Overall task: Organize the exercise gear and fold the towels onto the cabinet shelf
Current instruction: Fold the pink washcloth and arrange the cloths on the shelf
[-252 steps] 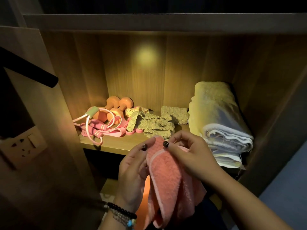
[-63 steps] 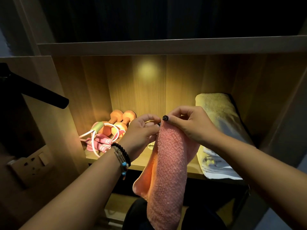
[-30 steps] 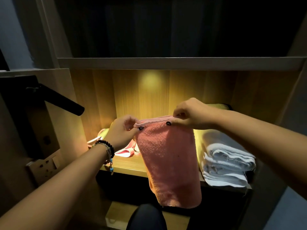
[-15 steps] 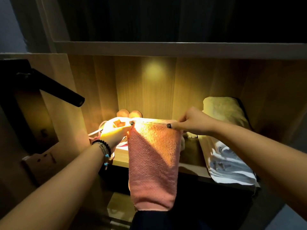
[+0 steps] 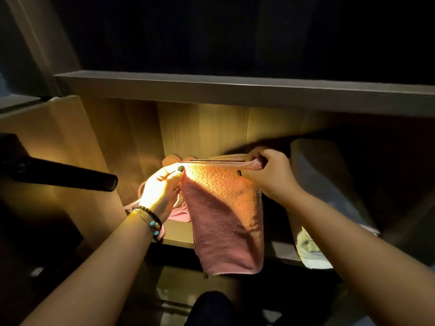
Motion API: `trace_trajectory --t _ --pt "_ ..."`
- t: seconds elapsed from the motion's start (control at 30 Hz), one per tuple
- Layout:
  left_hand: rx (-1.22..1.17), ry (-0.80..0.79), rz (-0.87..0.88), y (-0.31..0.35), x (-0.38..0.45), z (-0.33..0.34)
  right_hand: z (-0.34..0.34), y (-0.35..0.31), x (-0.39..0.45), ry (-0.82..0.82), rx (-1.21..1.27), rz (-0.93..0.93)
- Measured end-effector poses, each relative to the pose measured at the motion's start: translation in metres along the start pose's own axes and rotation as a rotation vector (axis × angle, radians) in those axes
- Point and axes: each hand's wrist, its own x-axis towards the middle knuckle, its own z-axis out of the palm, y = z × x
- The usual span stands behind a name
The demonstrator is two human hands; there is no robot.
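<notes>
Pinching the pink towel's top edge, left hand and right hand held it hanging before the shelf edge — folded towels just right, jump rope behind.

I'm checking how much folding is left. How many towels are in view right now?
2. A pink towel hangs between the left hand and right hand; a pale folded towel lies on the shelf at right. Others may be hidden behind the pink one.
</notes>
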Motion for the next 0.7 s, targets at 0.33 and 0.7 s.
trace_trajectory --t 0.33,0.7 --pt "0.358 -0.018 0.204 -0.056 -0.104 -0.064 0.028 0.032 -0.106 -0.280 -0.097 0.005" --pt "0.628 -0.103 0.361 0.028 -0.056 0.007 -0.009 -0.017 -0.065 -0.135 -0.079 0.213"
